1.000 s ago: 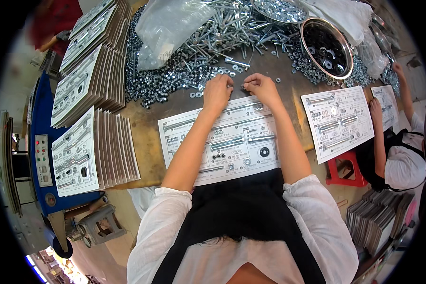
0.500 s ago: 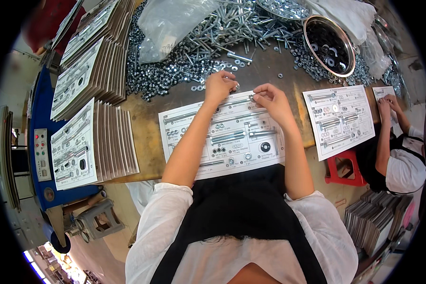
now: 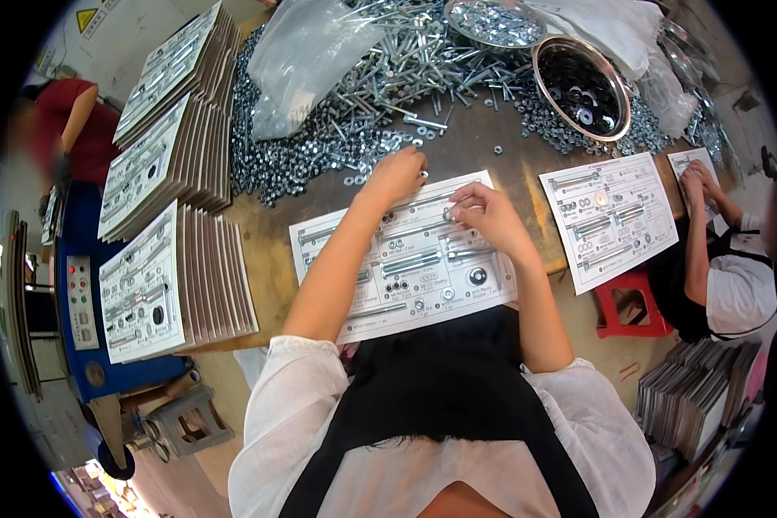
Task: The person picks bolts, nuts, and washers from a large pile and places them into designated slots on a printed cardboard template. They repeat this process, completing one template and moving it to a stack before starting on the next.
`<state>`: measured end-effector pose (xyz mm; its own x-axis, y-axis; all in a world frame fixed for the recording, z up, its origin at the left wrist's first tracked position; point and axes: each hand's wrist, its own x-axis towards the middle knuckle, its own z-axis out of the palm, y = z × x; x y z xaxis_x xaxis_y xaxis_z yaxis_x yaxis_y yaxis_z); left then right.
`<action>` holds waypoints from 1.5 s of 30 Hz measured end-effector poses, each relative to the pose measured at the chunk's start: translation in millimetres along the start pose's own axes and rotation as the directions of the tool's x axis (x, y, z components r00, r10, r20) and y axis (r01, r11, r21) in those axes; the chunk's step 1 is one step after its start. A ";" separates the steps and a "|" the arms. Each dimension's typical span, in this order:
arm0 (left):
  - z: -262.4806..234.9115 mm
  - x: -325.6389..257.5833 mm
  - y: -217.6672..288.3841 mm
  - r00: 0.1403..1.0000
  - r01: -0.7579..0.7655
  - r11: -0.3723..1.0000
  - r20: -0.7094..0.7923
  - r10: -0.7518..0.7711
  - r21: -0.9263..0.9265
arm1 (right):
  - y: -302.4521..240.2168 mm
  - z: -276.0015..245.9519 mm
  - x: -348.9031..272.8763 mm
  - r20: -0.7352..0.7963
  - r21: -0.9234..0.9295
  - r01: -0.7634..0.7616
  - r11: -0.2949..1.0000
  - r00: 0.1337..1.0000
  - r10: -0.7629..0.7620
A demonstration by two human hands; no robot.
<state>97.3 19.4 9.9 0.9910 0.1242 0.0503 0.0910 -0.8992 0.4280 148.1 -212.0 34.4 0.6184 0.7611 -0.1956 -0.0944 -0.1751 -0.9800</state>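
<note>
A white printed card (image 3: pixel 406 268) lies on the brown table in front of me, with bolts, nuts and washers laid on its outlines. My left hand (image 3: pixel 396 175) rests at the card's top edge with curled fingers, a small silvery piece showing at the fingertips. My right hand (image 3: pixel 482 213) sits over the card's upper right, pinching a small metal part against the card. A heap of silver nuts and bolts (image 3: pixel 345 112) lies just beyond both hands.
Stacks of printed cards (image 3: pixel 168 268) stand at the left. A metal bowl of dark washers (image 3: pixel 581 86) and a clear plastic bag (image 3: pixel 306 60) sit at the back. A second card (image 3: pixel 609 216) lies to the right, where another person (image 3: pixel 721 259) works above a red stool (image 3: pixel 630 304).
Both my hands have come back from the heap's edge onto the card. My right hand has dropped lower onto its upper right part.
</note>
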 end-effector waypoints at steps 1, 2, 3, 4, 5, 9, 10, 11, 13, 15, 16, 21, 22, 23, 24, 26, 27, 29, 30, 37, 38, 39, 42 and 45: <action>-1.0 2.7 -1.4 1.000 -0.013 1.000 0.015 0.013 0.025 | -7.1 7.3 -9.1 0.034 -0.026 -0.070 0.997 0.997 0.071; 1.1 3.9 -2.8 0.999 -0.030 0.998 0.039 0.028 0.049 | -10.3 15.8 -17.3 0.082 -0.152 -0.036 0.988 0.995 0.049; 2.7 1.3 -5.8 1.000 -0.029 0.999 -0.005 0.029 0.017 | -12.6 24.9 -24.1 0.134 -0.272 0.006 0.962 0.990 0.032; -1.2 -3.0 -1.9 0.999 0.002 0.999 -0.032 -0.004 -0.049 | -11.1 32.9 -30.5 0.182 -0.383 0.054 0.922 0.983 0.018; -3.2 -7.5 0.0 0.996 0.059 0.984 -0.051 -0.068 -0.167 | -3.9 39.6 -35.0 0.201 -0.427 0.096 0.899 0.980 -0.009; -20.0 -44.7 14.7 0.960 0.202 0.906 -0.108 -0.258 -0.372 | 6.3 55.2 -48.3 0.182 -0.481 0.073 0.874 0.983 0.018; -24.5 -60.6 19.1 0.947 0.234 0.886 -0.114 -0.302 -0.401 | 3.0 55.9 -52.4 0.149 -0.514 0.111 0.851 0.988 -0.039; -23.5 -75.6 23.3 0.931 0.251 0.870 -0.140 -0.337 -0.424 | -1.2 54.1 -55.7 0.105 -0.548 0.139 0.825 0.990 -0.097; -24.3 -115.2 42.5 0.938 0.243 0.893 -0.141 -0.315 -0.378 | -11.8 49.9 -62.0 0.024 -0.565 0.167 0.808 0.982 -0.187; -10.0 -147.2 71.4 0.954 0.140 0.912 -0.192 -0.228 -0.386 | -9.5 41.9 -64.2 -0.010 -0.549 0.134 0.825 0.986 -0.166; -1.3 -158.3 77.5 0.964 0.068 0.942 -0.221 -0.147 -0.329 | -5.5 39.9 -63.7 -0.018 -0.538 0.120 0.834 0.988 -0.154; 27.7 -172.8 87.5 0.958 0.005 0.987 -0.282 -0.050 -0.158 | 4.0 41.0 -69.7 -0.006 -0.628 0.113 0.770 0.989 -0.151; 27.8 -171.7 87.3 0.955 0.002 0.991 -0.293 -0.043 -0.136 | 4.9 42.5 -70.4 -0.002 -0.641 0.110 0.760 0.990 -0.144; 29.0 -174.2 86.0 0.952 0.018 0.991 -0.301 -0.057 -0.131 | 5.9 44.5 -72.0 0.000 -0.652 0.105 0.751 0.990 -0.138; 28.8 -176.1 83.9 0.954 0.029 0.992 -0.292 -0.064 -0.124 | 7.1 46.7 -74.0 0.001 -0.664 0.099 0.741 0.991 -0.132; 28.0 -178.5 81.5 0.958 0.047 0.993 -0.275 -0.077 -0.112 | 9.4 50.9 -77.9 0.006 -0.669 0.095 0.737 0.992 -0.123; 27.6 -178.5 83.1 0.961 0.040 0.994 -0.269 -0.065 -0.099 | 10.0 52.0 -79.2 0.015 -0.680 0.109 0.725 0.991 -0.135; 28.0 -179.0 85.0 0.962 0.038 0.996 -0.267 -0.059 -0.083 | 14.9 54.7 -81.0 0.035 -0.718 0.139 0.682 0.986 -0.164; 28.3 -179.5 86.0 0.962 0.038 0.996 -0.266 -0.057 -0.075 | 17.0 56.1 -81.7 0.041 -0.739 0.142 0.659 0.985 -0.167; 24.4 -179.5 88.3 0.958 0.020 0.997 -0.285 -0.039 -0.070 | 15.4 57.0 -78.2 0.048 -0.734 0.156 0.660 0.983 -0.179; 19.2 -175.0 82.6 0.944 0.086 0.992 -0.309 -0.112 -0.097 | 11.3 55.4 -75.4 0.040 -0.694 0.157 0.703 0.983 -0.179; 12.5 -167.4 71.8 0.926 0.150 0.981 -0.330 -0.184 -0.127 | 3.1 51.2 -66.4 0.029 -0.692 0.166 0.702 0.979 -0.203; -7.7 -129.4 34.7 0.782 0.368 0.871 -0.398 -0.480 -0.326 | -8.1 50.9 -8.5 -0.113 -0.731 0.132 0.670 0.944 -0.310; -6.0 -85.4 -6.3 0.774 0.474 0.851 -0.353 -0.525 -0.226 | -7.1 59.3 57.2 -0.124 -0.716 0.184 0.673 0.916 -0.382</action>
<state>11.5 16.9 8.3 0.6849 0.7165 0.1327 0.5251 -0.6116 0.5918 137.8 -130.1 27.9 0.6992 0.6863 0.2003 0.6090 -0.4251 -0.6696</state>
